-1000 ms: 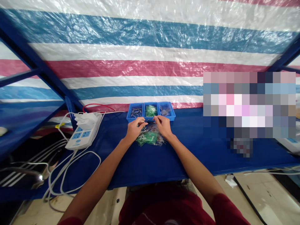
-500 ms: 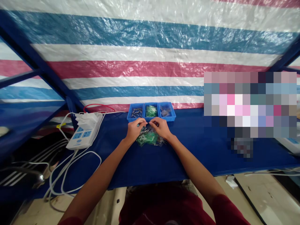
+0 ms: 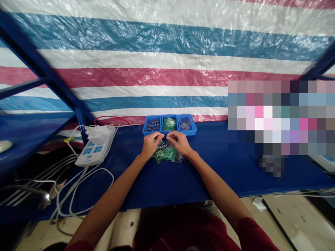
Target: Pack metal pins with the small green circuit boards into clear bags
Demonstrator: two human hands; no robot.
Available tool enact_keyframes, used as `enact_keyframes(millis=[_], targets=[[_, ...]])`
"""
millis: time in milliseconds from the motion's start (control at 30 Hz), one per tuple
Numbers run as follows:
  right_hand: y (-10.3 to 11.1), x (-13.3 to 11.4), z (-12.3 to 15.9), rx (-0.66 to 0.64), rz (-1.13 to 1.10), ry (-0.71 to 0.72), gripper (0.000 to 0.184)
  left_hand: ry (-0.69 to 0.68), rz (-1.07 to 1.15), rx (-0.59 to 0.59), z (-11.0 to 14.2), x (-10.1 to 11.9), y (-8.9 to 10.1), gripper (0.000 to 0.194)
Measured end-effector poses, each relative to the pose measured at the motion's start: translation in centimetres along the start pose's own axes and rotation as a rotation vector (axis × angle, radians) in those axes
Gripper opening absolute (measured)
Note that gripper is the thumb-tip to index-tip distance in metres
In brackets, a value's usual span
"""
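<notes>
L hand (image 3: pixel 151 144) & R hand (image 3: pixel 180 143) both pinch a small part (image 3: pixel 164 139), too small to ID, just above green pile (image 3: pixel 165 154). I'd keep the grip light, wrists low.

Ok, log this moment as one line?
left hand: pinching small part | right hand: pinching same part | below: green parts pile | behind: three blue bins | left: power strip
</notes>
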State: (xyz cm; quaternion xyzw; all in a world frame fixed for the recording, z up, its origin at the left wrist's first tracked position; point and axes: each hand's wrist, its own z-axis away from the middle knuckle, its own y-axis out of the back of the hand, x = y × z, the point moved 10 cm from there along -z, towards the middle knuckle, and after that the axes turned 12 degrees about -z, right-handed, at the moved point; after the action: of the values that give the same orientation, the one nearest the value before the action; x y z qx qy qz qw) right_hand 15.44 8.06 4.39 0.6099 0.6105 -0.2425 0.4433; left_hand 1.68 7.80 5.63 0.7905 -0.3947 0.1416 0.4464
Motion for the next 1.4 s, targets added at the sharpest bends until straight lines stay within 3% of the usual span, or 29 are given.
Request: enact_keyframes(millis=[367, 600, 800, 1000, 1167, 1400], targets=[[0.3, 1.2, 0.0, 0.043, -0.025, -0.048, 0.03, -0.003, 0.07, 0.062, 0.4, 0.4, 0.3, 0.023], [2.0, 1.1, 0.1, 0.184, 0.052, -0.068, 0.043, 0.082, 0.262, -0.04, 0.5, -0.1, -1.0, 0.028], [2.4, 1.3, 0.2, 0.218, 0.061, -0.058, 0.042, -0.048, -0.008, -0.058, 0.5, 0.5, -1.0, 0.024], [2.6, 1.1, 0.1, 0.229, 0.066, -0.051, 0.04, -0.141, 0.037, -0.077, 0.5, 1.0, -1.2, 0.03], [1.9, 1.0, 0.0, 0.161, 0.042, -0.041, 0.032, -0.017, 0.098, -0.073, 0.3, -0.1, -1.2, 0.024], [0.2, 0.1, -0.1, 0.018, 0.007, 0.015, 0.028, 0.062, 0.211, -0.171, 0.3, -0.6, -2.0, 0.024]])
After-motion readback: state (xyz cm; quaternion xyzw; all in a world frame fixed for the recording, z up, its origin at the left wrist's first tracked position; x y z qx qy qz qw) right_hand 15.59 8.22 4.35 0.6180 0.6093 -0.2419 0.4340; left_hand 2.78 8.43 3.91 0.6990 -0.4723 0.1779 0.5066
